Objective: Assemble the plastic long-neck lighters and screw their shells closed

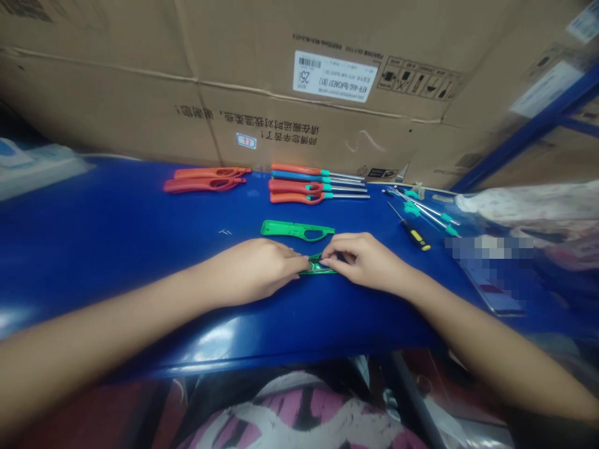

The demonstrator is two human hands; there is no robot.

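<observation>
Just below the middle of the frame, on the blue table (140, 249), a green casing half (317, 267) lies between a person's two hands, mostly covered by their fingers. The left hand (266, 265) is closed on its left end; the right hand (362, 259) has thumb and fingertips drawn together over its right part, though from here I can't tell whether a small piece is pinched there. Just above the hands sits a second green half (283, 228), its long opening toward the right, and left of that lie a few tiny metal bits (225, 232). Farther up, left of centre, are two orange-red casings (201, 185), near a row of four lighters (299, 182), three orange-red and one blue, their metal tubes pointing right. Right of centre rests a yellow-and-black screwdriver (415, 236), its shaft toward the upper left, beside metal rods with teal fittings (414, 209). A flat device (500, 302) lies farther right, and a big cardboard box (140, 106) fills the top.
</observation>
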